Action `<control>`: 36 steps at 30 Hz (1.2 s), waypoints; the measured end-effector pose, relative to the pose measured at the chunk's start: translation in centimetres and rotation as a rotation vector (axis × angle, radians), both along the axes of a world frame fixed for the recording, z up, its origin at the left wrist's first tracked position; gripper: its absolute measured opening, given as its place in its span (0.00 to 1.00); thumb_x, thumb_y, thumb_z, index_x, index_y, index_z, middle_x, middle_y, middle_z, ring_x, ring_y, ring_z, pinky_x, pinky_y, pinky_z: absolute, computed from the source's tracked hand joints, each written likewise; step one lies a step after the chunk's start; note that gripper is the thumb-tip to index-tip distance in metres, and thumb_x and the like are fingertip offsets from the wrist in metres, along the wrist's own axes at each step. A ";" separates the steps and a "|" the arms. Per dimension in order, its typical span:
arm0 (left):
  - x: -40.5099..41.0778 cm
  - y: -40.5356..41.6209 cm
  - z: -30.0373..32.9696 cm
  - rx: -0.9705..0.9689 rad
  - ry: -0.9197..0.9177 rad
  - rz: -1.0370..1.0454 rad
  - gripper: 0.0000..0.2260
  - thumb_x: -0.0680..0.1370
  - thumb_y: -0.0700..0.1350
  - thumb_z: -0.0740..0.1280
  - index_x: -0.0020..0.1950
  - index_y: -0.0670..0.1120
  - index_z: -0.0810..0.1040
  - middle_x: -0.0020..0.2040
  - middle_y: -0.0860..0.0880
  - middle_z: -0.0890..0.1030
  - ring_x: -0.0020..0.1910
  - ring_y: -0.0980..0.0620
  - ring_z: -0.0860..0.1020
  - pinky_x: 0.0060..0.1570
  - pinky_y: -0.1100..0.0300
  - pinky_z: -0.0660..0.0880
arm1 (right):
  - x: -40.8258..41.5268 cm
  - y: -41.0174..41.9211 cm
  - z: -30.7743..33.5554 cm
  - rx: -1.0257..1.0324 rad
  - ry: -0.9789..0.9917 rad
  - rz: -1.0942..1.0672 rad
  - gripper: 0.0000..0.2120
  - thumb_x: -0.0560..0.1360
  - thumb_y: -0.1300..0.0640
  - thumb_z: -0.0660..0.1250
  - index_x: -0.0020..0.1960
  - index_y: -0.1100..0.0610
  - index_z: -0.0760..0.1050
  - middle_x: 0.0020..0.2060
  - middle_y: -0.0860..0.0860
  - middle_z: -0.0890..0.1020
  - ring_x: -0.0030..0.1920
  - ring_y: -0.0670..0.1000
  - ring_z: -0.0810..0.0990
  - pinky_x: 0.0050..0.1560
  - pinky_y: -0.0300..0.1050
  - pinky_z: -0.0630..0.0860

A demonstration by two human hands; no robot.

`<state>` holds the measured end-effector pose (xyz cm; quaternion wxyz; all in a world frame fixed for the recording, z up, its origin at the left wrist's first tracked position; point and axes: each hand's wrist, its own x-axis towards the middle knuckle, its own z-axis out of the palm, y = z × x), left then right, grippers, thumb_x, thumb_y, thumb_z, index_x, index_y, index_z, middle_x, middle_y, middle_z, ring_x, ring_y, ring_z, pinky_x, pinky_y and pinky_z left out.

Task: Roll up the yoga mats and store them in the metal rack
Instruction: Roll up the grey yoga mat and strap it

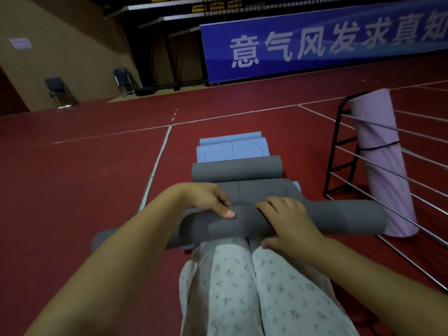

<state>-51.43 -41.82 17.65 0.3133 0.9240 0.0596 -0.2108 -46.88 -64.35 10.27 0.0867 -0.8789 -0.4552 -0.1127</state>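
Two hands rest on the grey mat (242, 224), part-rolled across the person's knees on the red floor (84, 166). Left hand (211, 200) curls over the roll's top; right hand (288, 221) grips it, thumb beneath. Its far end is also curled (blue mat (232, 149) beyond). A pink rolled mat (380, 161) stands upright in the metal rack (339, 151), right.

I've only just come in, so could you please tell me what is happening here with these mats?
A person kneels on the red floor, rolling a grey yoga mat. The left hand and right hand both curl over the roll. Its far end is curled too. A blue mat lies beyond. One pink rolled mat already stands in the metal rack.
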 end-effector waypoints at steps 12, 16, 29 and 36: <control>-2.6 -1.2 -1.7 0.490 -0.532 -0.133 0.15 0.77 0.52 0.67 0.61 0.48 0.77 0.54 0.50 0.75 0.53 0.49 0.76 0.53 0.54 0.72 | 3.4 0.9 1.7 -0.053 0.161 0.111 0.29 0.63 0.41 0.75 0.59 0.49 0.70 0.51 0.48 0.75 0.52 0.51 0.73 0.50 0.48 0.71; -4.7 -2.3 -4.1 0.650 -0.670 -0.160 0.25 0.74 0.60 0.61 0.62 0.44 0.77 0.53 0.43 0.76 0.49 0.41 0.76 0.45 0.52 0.73 | 4.1 1.3 2.6 -0.089 0.228 0.143 0.27 0.62 0.41 0.76 0.57 0.48 0.71 0.52 0.46 0.76 0.52 0.49 0.75 0.49 0.45 0.71; -1.9 -2.0 -4.3 0.740 -0.523 -0.165 0.25 0.69 0.59 0.72 0.57 0.43 0.72 0.52 0.45 0.74 0.48 0.45 0.75 0.39 0.58 0.65 | 7.7 3.2 4.3 -0.252 0.567 0.139 0.27 0.64 0.41 0.76 0.58 0.44 0.71 0.57 0.45 0.76 0.53 0.47 0.76 0.56 0.46 0.74; -2.9 -2.6 -1.8 0.752 -0.663 -0.260 0.26 0.67 0.61 0.72 0.55 0.45 0.74 0.49 0.47 0.77 0.46 0.46 0.76 0.38 0.57 0.66 | 4.7 1.1 7.4 -0.246 0.429 0.151 0.29 0.64 0.43 0.77 0.61 0.48 0.71 0.56 0.47 0.77 0.52 0.49 0.76 0.54 0.47 0.74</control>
